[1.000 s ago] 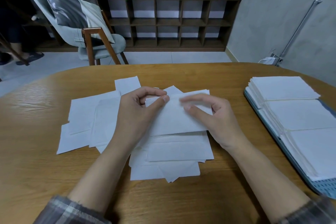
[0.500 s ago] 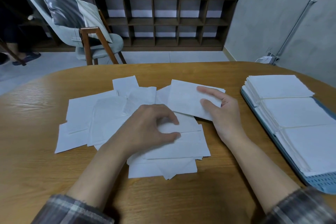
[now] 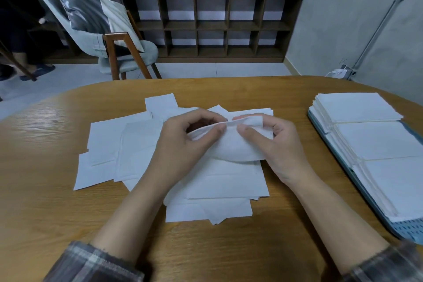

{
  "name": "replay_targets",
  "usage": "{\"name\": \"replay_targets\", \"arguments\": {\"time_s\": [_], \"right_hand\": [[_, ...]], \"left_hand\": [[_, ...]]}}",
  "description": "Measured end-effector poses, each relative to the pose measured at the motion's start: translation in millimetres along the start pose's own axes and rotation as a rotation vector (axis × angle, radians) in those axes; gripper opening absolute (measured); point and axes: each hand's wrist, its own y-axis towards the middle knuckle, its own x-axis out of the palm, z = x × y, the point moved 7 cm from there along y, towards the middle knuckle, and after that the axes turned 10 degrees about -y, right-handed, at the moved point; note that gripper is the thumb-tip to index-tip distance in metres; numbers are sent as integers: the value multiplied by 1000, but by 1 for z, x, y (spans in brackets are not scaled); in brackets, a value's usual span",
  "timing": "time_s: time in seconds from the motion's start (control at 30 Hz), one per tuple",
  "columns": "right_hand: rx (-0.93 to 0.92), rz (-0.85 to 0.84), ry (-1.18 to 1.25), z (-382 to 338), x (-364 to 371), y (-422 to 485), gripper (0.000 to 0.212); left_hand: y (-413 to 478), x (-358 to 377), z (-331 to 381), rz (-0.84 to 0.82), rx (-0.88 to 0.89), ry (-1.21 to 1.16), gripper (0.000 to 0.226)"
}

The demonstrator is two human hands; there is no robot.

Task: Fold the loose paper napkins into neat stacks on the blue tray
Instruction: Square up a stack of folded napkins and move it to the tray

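Left hand (image 3: 183,146) rejoined right hand (image 3: 282,144), napkin (image 3: 231,147) pinched between them.

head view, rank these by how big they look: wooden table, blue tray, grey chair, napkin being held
1. wooden table, by far the largest
2-3. blue tray and grey chair: similar spread; the tray is nearer the camera, so not ranked
4. held napkin, smallest
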Motion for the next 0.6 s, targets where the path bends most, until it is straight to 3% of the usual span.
{"name": "replay_targets", "arguments": {"time_s": [0.17,0.4,0.6], "right_hand": [[37,61,14,-4,-2,-2,18],[-18,-47,31,-13,9,-6,68],[-61,-28,-180,-16,11,-4,69]], "left_hand": [[2,-9,-1,119,8,7,21],[0,-7,-5,161,-46,-36,19],[1,-5,-5,144,-46,-19,20]]}}
